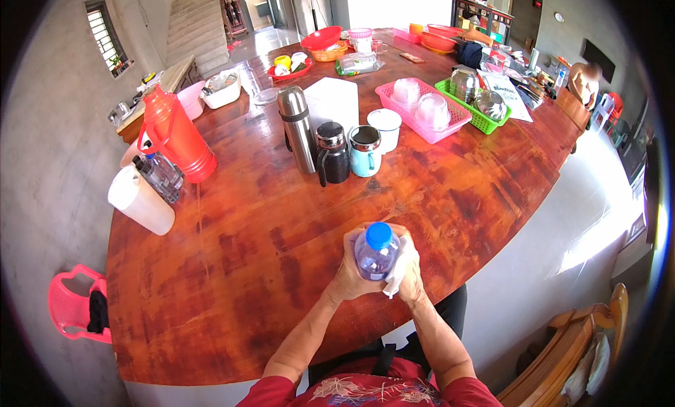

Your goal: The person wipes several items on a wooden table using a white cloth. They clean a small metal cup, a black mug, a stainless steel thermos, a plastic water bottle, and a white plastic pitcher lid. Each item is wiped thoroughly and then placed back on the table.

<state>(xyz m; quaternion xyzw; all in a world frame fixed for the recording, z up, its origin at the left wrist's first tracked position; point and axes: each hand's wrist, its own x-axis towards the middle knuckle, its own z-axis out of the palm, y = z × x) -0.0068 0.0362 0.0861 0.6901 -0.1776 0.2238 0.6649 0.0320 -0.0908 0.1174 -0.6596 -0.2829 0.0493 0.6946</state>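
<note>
Our left hand and right hand clasp the blue-capped bottle from both sides at the counter's near edge, probably to steady it, with a white cloth against its right side.

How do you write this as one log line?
left hand: holding bottle; right hand: holding white cloth against bottle; blue cap: on bottle; farther off: black mug, steel flask

Blue cap on a blue-tinted bottle, white cloth, reddish-brown bench with dark blotches, orange-red flask, turquoise mug, black mug, pink basket, green basket, leaf-patterned red shirt
</note>
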